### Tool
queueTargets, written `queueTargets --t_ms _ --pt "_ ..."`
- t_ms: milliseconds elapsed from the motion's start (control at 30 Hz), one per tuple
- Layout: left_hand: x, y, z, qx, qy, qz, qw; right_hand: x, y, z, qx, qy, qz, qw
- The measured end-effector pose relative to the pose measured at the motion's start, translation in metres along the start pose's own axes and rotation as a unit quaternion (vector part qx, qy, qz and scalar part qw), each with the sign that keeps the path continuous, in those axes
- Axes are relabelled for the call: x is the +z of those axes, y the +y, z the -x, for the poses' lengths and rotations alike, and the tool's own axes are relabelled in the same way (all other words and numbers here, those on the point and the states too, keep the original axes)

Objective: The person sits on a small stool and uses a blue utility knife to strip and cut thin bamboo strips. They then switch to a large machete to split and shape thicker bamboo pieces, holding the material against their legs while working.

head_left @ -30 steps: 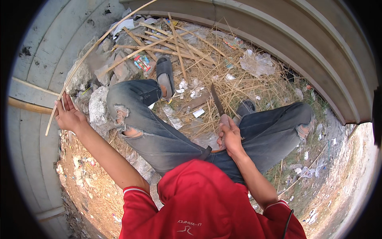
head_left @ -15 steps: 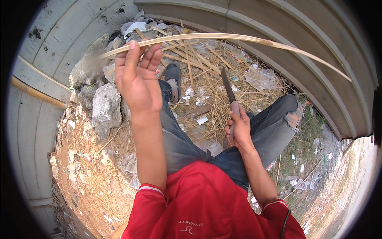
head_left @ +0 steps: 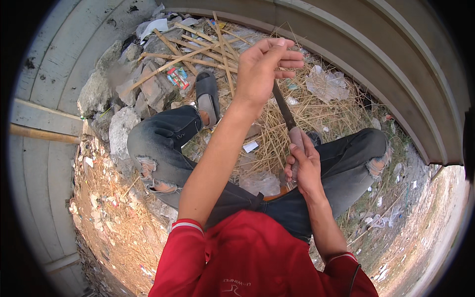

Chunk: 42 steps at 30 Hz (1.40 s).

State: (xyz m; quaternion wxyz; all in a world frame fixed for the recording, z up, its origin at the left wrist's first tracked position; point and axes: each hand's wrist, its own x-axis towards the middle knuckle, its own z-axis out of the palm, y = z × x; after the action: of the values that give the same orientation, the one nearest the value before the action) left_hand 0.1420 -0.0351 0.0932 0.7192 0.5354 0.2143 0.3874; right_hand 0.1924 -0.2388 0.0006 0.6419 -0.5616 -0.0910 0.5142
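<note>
My right hand (head_left: 307, 169) is wrapped round the handle of a long knife (head_left: 283, 108), its dark blade pointing up and away between my legs. Over the far part of the blade reaches my left hand (head_left: 261, 72); its fingers are stretched out and apart, and I see nothing in them. The blade's tip is hidden behind that hand. Beyond my left foot several split bamboo strips (head_left: 174, 48) lie crossed in a loose pile. One long bamboo strip (head_left: 159, 70) slants across its near left side toward the rocks.
Grey rocks (head_left: 122, 129) stand left of my bent legs. Thin shavings (head_left: 269, 141) and scraps of plastic (head_left: 326, 84) litter the ground between and beyond my feet. A ribbed metal sheet (head_left: 396, 74) curves along the far right, and pale panels (head_left: 54, 64) rise at left.
My left hand has let go of the long bamboo strip and swung right, over the knife. My right hand keeps its hold on the knife. My left knee has dropped outward to the left.
</note>
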Motion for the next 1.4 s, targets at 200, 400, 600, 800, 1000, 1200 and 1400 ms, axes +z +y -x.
queueTargets --t_ms 200,400,600,800,1000,1200,1400 --pt "-0.162 -0.117 -0.074 -0.126 0.257 -0.032 0.958 -0.060 -0.085 -0.019 -0.119 0.119 0.078 0.983" --pt "-0.221 -0.273 -0.050 -0.318 0.300 -0.054 0.898 -0.134 -0.168 -0.011 -0.151 0.254 0.345 0.891" --pt "-0.233 -0.377 -0.039 -0.207 0.365 -0.216 0.881 -0.234 -0.191 -0.011 -0.094 0.271 0.408 0.867" --pt "-0.176 -0.373 -0.068 -0.029 0.318 -0.413 0.853 -0.307 -0.126 -0.020 -0.041 0.221 0.483 0.846" --pt "-0.127 -0.373 -0.100 0.119 -0.053 -0.570 0.811 -0.292 -0.032 -0.030 0.068 0.252 0.487 0.834" --pt "-0.110 -0.428 -0.193 -0.075 -0.175 -0.722 0.666 -0.279 0.022 -0.027 0.128 0.266 0.478 0.828" --pt "-0.114 -0.444 -0.218 -0.025 -0.281 -0.770 0.572 -0.273 0.049 -0.025 0.155 0.276 0.461 0.829"
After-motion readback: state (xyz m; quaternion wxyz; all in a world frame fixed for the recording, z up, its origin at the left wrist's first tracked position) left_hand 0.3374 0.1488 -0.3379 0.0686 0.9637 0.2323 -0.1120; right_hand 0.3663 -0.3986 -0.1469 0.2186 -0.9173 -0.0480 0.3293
